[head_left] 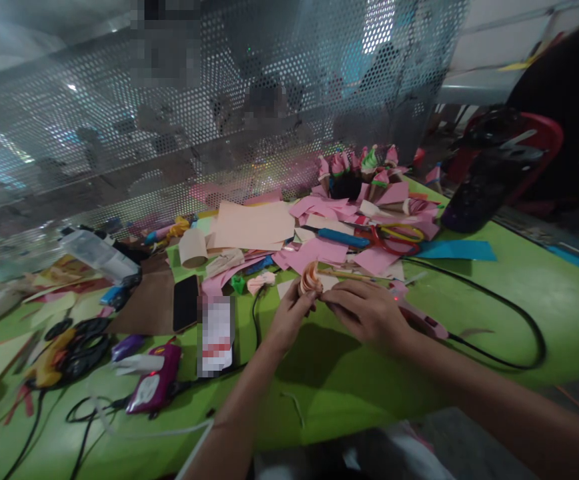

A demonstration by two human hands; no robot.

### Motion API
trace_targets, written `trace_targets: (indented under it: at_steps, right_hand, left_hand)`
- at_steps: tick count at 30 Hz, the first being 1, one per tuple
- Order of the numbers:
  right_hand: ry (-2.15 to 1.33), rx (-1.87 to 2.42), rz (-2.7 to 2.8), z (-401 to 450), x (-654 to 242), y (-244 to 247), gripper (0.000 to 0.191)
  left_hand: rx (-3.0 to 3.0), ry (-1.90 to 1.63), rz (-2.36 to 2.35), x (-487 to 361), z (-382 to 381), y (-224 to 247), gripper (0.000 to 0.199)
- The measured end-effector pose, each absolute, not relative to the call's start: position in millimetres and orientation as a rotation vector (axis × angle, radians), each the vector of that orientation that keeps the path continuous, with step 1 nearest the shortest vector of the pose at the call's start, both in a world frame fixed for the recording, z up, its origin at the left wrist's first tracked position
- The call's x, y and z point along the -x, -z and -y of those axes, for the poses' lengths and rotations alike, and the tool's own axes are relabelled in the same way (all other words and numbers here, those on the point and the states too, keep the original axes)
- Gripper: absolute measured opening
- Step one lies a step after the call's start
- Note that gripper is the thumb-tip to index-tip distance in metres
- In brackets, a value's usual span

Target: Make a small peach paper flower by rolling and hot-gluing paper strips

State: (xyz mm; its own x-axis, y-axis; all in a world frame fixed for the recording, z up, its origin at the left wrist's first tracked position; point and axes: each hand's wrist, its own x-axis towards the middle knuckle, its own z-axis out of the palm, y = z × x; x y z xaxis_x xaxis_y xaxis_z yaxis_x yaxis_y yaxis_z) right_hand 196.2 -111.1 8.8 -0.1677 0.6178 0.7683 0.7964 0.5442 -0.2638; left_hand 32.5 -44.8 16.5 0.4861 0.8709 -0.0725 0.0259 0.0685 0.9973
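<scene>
Between my hands, above the green table (pixel 339 407), is a small peach swirl (pixel 311 279) of folded or curled material. My left hand (pixel 292 310) pinches its lower left side, fingers closed round it. Right of the swirl, my right hand (pixel 367 310) has its fingers bent together, the fingertips close to the swirl's lower right; what they hold, if anything, is hidden. A thin tan stick (pixel 342 274) lies just behind the right fingers. Beyond my right hand rests a pink corded tool (pixel 427 322) with a small red light.
Pink and peach paper (pixel 254 223), scissors (pixel 394 239) and a blue-handled tool (pixel 342 237) lie behind my hands. A phone (pixel 186 303), a purple glue gun (pixel 155 380) and a yellow one (pixel 52 357) are left. Cables cross both sides; a dark bottle (pixel 477 190) stands back right.
</scene>
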Motion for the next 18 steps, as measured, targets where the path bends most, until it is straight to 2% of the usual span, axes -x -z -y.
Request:
trace_targets:
  at_steps: [18]
  right_hand:
    - [0.283,1.194,1.911,112.0,-196.1,-10.7,0.019]
  left_hand:
    - [-1.435,-0.808,-0.83,-31.1,43.5,-16.9,0.042]
